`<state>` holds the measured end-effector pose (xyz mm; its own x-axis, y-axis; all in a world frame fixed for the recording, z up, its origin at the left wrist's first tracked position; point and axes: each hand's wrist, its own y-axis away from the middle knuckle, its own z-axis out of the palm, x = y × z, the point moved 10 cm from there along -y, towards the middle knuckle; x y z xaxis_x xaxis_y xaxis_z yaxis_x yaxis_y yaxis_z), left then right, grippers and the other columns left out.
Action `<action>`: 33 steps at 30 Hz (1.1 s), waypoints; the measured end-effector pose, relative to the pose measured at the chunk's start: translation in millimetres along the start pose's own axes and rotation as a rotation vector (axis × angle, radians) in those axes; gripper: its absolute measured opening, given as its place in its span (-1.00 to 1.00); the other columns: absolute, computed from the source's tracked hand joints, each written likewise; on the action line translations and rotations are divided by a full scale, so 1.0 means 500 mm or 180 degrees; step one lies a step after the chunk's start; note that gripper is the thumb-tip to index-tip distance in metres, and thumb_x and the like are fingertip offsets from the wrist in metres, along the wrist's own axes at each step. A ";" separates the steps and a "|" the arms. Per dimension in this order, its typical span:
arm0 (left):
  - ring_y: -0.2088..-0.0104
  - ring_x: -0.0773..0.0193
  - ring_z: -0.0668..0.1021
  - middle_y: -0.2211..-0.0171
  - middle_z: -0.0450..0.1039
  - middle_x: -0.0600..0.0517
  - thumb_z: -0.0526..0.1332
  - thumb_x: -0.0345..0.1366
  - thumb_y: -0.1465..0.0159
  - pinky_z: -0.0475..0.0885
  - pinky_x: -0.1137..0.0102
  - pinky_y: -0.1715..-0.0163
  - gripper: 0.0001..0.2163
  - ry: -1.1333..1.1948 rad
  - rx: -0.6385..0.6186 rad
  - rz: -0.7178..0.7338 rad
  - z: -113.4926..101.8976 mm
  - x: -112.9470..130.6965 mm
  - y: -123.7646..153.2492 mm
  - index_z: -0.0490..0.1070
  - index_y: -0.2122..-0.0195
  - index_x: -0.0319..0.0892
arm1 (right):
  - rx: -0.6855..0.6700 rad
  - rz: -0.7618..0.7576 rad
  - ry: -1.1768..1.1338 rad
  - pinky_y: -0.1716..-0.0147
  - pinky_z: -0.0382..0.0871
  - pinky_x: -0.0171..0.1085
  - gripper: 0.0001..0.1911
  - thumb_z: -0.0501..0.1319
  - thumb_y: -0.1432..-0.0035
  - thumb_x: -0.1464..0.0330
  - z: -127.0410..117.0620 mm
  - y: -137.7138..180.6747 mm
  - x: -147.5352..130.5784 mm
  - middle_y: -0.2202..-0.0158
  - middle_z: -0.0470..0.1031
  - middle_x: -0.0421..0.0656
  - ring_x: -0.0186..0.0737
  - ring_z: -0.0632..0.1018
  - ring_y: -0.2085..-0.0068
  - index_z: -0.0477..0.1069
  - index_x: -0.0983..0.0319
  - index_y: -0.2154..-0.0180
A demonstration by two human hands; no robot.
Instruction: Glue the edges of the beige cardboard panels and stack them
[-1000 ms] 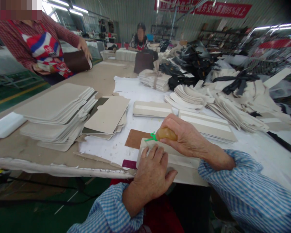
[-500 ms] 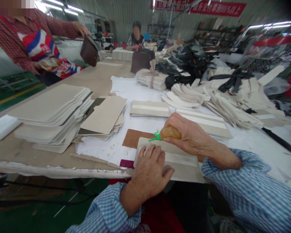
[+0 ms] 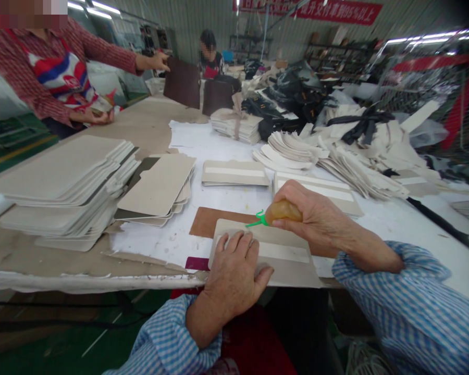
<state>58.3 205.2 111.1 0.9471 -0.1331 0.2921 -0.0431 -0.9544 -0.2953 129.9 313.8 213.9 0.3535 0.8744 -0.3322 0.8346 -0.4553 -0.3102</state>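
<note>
Flat on a beige panel (image 3: pixel 293 268) with a white strip (image 3: pixel 283 251) across it rests my left hand (image 3: pixel 236 268), its fingers stretched out near the panel's left end. My right hand (image 3: pixel 308 213) is wrapped round a squeeze bottle (image 3: pixel 284 211) of amber stuff, likely glue. The bottle's green nozzle (image 3: pixel 258 221) points left, close over the panel's upper edge; whether it touches cannot be told. Beneath the panel lies a brown board (image 3: pixel 207 221). A small maroon piece (image 3: pixel 197 263) pokes out at the panel's left side.
Stacks of beige panels (image 3: pixel 62 166) and more cut panels (image 3: pixel 156 185) lie to the left. Strip-bearing panels (image 3: pixel 234 172) sit behind the board. Bundled pale pieces (image 3: pixel 289 151) and black goods (image 3: pixel 297 94) pile up at the back right. A co-worker (image 3: pixel 70 78) at the far left holds a dark brown piece (image 3: pixel 182 82).
My right hand and the bottle have shifted slightly right along the panel's upper edge. My left hand stays on the panel. The co-worker's dark brown piece has moved right, beside another one.
</note>
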 end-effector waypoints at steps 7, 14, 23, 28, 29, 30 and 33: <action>-0.27 -0.16 0.43 -0.24 0.47 -0.19 0.27 -0.02 -0.39 0.26 -0.17 -0.31 -0.55 -0.0004 0.0037 0.0006 0.001 0.001 -0.002 0.46 -0.15 -0.24 | -0.0033 0.0163 0.0016 0.33 0.31 -0.18 -0.77 0.34 -0.26 0.21 -0.009 0.025 0.029 0.18 0.48 -0.15 -0.07 0.51 0.23 0.36 0.13 0.15; -0.27 -0.17 0.44 -0.25 0.48 -0.21 0.26 -0.03 -0.39 0.27 -0.17 -0.31 -0.55 -0.0006 0.0063 0.0026 -0.002 -0.001 -0.002 0.46 -0.15 -0.26 | 0.0006 0.0410 -0.0002 0.41 0.29 -0.20 -0.74 0.32 -0.25 0.12 -0.026 0.049 0.051 0.26 0.48 -0.16 -0.10 0.49 0.32 0.37 0.13 0.18; -0.27 -0.17 0.44 -0.24 0.48 -0.20 0.26 -0.04 -0.39 0.28 -0.16 -0.30 -0.56 -0.0034 0.0104 0.0057 -0.004 0.000 -0.003 0.46 -0.15 -0.25 | 0.0051 0.0692 -0.0146 0.48 0.26 -0.21 -0.65 0.30 -0.23 0.00 -0.045 0.086 0.084 0.37 0.46 -0.19 -0.13 0.46 0.41 0.40 0.12 0.19; -0.26 -0.17 0.45 -0.23 0.49 -0.21 0.27 -0.06 -0.39 0.29 -0.16 -0.29 -0.57 -0.0071 0.0161 0.0088 -0.006 -0.001 -0.002 0.46 -0.14 -0.25 | 0.0047 0.1124 -0.0394 0.48 0.27 -0.21 -0.58 0.31 -0.23 -0.07 -0.056 0.124 0.115 0.41 0.46 -0.21 -0.12 0.45 0.42 0.40 0.12 0.17; -0.26 -0.17 0.46 -0.23 0.49 -0.21 0.26 -0.06 -0.39 0.29 -0.15 -0.29 -0.57 -0.0081 0.0167 0.0096 -0.006 -0.001 -0.002 0.46 -0.14 -0.25 | 0.0052 0.1168 -0.0421 0.48 0.27 -0.20 -0.56 0.32 -0.22 -0.08 -0.057 0.132 0.121 0.40 0.46 -0.20 -0.12 0.45 0.41 0.40 0.12 0.17; -0.25 -0.17 0.46 -0.23 0.49 -0.21 0.26 -0.06 -0.39 0.29 -0.14 -0.29 -0.58 -0.0089 0.0171 0.0100 -0.007 -0.001 -0.001 0.46 -0.14 -0.26 | 0.0060 0.1189 -0.0426 0.48 0.28 -0.19 -0.55 0.32 -0.21 -0.10 -0.059 0.139 0.128 0.40 0.46 -0.20 -0.12 0.45 0.41 0.40 0.12 0.17; -0.25 -0.16 0.46 -0.22 0.50 -0.21 0.26 -0.06 -0.39 0.30 -0.13 -0.29 -0.57 -0.0103 0.0183 0.0098 -0.008 -0.001 -0.002 0.47 -0.13 -0.26 | 0.0119 0.1236 -0.0395 0.45 0.30 -0.17 -0.54 0.34 -0.19 -0.10 -0.064 0.159 0.149 0.37 0.49 -0.19 -0.09 0.47 0.38 0.41 0.12 0.16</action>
<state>56.8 205.0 114.8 0.9554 -0.1526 0.2528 -0.0549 -0.9330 -0.3556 236.0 348.2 192.9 0.5837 0.6105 -0.5353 0.6324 -0.7554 -0.1718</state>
